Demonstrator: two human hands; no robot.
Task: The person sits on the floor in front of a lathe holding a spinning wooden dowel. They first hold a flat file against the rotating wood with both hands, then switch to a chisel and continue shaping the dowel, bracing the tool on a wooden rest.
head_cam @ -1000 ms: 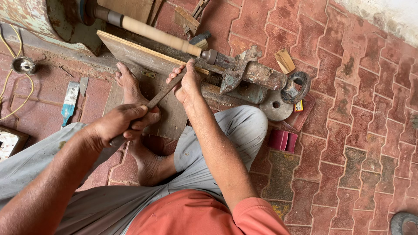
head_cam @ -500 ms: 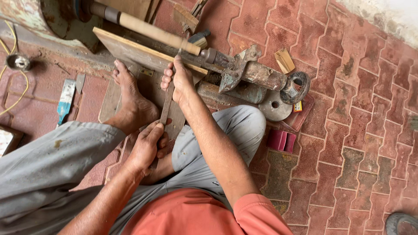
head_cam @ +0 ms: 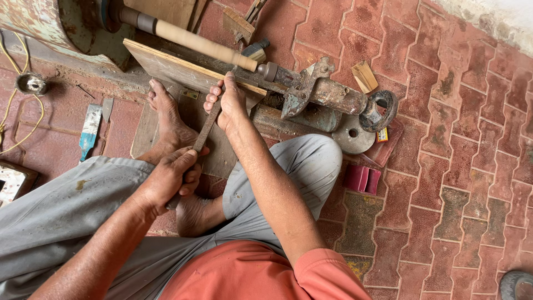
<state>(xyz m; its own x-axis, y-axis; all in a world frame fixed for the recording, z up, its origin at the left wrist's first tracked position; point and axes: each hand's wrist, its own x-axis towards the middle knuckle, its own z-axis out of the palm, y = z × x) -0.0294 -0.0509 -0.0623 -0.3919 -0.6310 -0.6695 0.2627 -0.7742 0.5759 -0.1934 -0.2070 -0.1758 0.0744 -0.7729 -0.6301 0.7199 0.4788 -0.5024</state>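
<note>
1. I see my left hand (head_cam: 169, 178) wrapped tight around the near end of a long flat metal tool (head_cam: 204, 129), fingers pressed together on its handle.
2. My right hand (head_cam: 227, 100) pinches the far end of that tool, fingertips holding it down against the edge of a wooden board (head_cam: 166, 69).
3. The tool runs from my lap up to the board, just below a pale wooden rod (head_cam: 202, 43) mounted across the machine.
4. My bare left foot (head_cam: 169, 119) rests on a flat plank beside the tool, close to both hands; the other foot (head_cam: 194, 214) lies tucked under my left hand.
5. Right of my right hand stands a rusty metal support (head_cam: 327, 91) ending in a ring (head_cam: 380, 108), with a round metal disc (head_cam: 352, 133) lying below it.
6. Toward the left edge of the floor lie a blue-handled blade (head_cam: 89, 130) and a yellow cable (head_cam: 16, 111).
7. Two small red blocks (head_cam: 362, 179) lie just beside my right knee.
8. Everything sits on a floor of red interlocking paving bricks (head_cam: 461, 166), dusty, with a pale wall strip at the top right corner.
</note>
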